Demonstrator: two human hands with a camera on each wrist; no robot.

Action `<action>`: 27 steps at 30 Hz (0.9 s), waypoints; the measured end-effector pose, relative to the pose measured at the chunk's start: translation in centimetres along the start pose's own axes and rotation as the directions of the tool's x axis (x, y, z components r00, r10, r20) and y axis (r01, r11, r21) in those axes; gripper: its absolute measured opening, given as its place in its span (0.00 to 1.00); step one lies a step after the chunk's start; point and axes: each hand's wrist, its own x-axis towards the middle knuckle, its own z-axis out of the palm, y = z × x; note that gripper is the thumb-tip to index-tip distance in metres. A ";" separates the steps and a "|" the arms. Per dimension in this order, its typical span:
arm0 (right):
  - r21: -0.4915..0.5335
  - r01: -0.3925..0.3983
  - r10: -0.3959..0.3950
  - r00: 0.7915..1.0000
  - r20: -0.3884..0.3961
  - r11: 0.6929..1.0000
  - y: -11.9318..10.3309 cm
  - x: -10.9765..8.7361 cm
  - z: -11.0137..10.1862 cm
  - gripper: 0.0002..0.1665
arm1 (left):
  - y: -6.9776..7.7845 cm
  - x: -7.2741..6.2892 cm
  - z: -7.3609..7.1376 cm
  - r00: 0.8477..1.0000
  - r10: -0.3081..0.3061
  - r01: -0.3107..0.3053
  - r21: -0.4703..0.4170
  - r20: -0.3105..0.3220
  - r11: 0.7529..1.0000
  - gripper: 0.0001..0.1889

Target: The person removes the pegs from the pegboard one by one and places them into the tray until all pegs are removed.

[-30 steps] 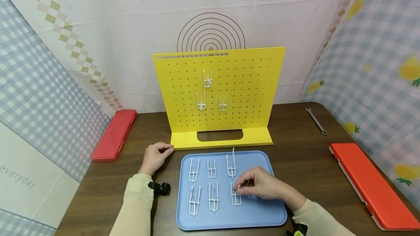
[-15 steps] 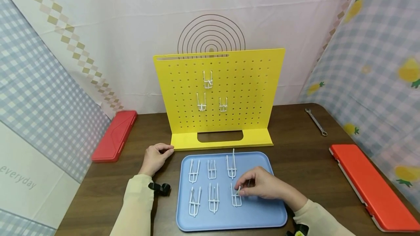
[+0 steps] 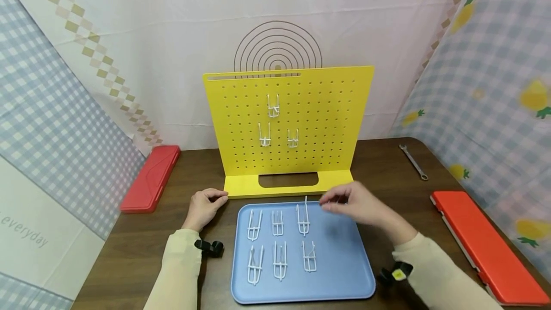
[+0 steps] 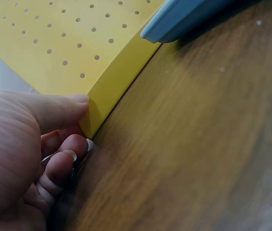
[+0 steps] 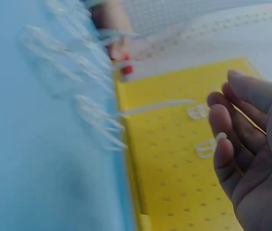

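Observation:
A yellow pegboard (image 3: 327,123) stands upright on its base at the back, with white wire hooks (image 3: 273,106) on its front. My left hand (image 3: 203,208) pinches the base's left front corner; up close, the thumb (image 4: 61,110) lies on top of it. Several more white wire hooks (image 3: 280,262) lie in two rows on a blue tray (image 3: 344,281). Over the tray's far right side hovers my right hand (image 3: 357,202), its fingers loosely curved. In the right wrist view nothing shows between the thumb and fingers (image 5: 222,144).
On the left lies a closed red case (image 3: 150,178). A larger orange-red case (image 3: 486,248) sits at the right edge, with a wrench (image 3: 413,161) behind it. Patterned cloth (image 3: 185,37) encloses the wooden table (image 3: 125,252) at the back and both sides.
My right hand has left the near right hook on the tray and moved away from me and a little right. That hook stays lying on the tray. The left hand has not moved.

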 end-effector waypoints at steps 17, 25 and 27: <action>0.105 -0.140 0.165 0.943 -0.291 0.985 1.6 12.4 -2.9 0.21 | -0.2 0.1 0.1 1.000 0.004 -0.004 0.001 -0.013 1.000 0.05; 0.199 -0.119 0.169 0.950 -0.263 0.973 1.7 14.2 -1.4 0.19 | -0.2 0.2 0.1 1.000 0.009 -0.009 0.004 -0.020 1.000 0.04; 0.216 -0.116 0.171 0.951 -0.259 0.970 1.6 14.4 -1.1 0.20 | -0.2 0.1 0.1 1.000 0.008 -0.008 0.005 -0.019 1.000 0.04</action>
